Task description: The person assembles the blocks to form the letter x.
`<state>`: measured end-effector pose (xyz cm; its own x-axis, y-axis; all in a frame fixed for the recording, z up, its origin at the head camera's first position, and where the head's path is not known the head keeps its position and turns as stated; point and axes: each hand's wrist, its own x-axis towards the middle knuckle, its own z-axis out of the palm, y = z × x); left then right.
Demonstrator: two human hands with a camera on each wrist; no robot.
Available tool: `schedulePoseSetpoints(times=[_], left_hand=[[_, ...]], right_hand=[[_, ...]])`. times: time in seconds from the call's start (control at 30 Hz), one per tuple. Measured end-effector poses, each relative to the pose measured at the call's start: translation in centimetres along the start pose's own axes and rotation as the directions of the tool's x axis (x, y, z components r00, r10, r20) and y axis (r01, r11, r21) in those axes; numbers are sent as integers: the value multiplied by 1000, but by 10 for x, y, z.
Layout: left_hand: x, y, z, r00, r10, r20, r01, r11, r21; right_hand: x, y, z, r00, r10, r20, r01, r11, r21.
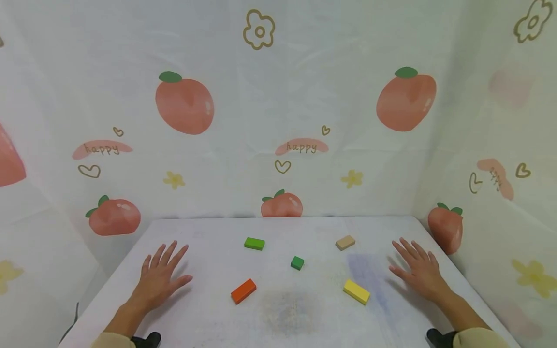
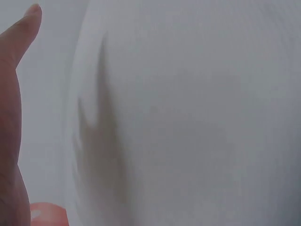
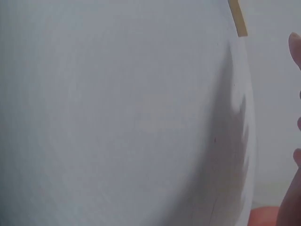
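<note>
My left hand (image 1: 158, 280) hovers over the left side of the white table, fingers spread, holding nothing. The right hand (image 1: 419, 273) is spread in the same way over the right side. Between them lie several small blocks: a light green block (image 1: 254, 243) at the back left, a tan block (image 1: 345, 242) at the back right, a dark green cube (image 1: 297, 263) in the middle, an orange block (image 1: 243, 291) nearest the left hand, and a yellow block (image 1: 356, 292) at the front right. In the right wrist view, the tan block (image 3: 238, 18) shows at the top edge.
The white tabletop (image 1: 209, 319) has a grey smudge at the front middle and a bluish stain on the right. A pale curtain (image 1: 243, 106) printed with peaches and flowers hangs behind and along both sides. A dark cord (image 1: 75, 316) runs beside the left edge.
</note>
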<state>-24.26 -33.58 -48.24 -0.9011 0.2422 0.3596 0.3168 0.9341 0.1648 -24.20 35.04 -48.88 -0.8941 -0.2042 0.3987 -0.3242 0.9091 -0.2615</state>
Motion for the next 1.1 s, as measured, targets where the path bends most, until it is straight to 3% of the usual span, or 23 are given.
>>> schedulePoseSetpoints(times=[0.13,0.47,0.73,1.1], left_hand=[[5,10,0,1000,2,-5,-2,999,-32],[15,33,-2,993,84,-78,-90,994,-68],[25,50,-3,994,86,-68,-92,991,-97],[40,79,-3,996,65,-55,-74,983,-167]], right_hand=[[2,-8,1,1000,4,3,-4,1000,30],[7,-24,7,999,-40,-37,45,984,172],[11,-38,5,1000,17,26,-24,957,290],[18,-63,3,995,15,-95,12,962,274]])
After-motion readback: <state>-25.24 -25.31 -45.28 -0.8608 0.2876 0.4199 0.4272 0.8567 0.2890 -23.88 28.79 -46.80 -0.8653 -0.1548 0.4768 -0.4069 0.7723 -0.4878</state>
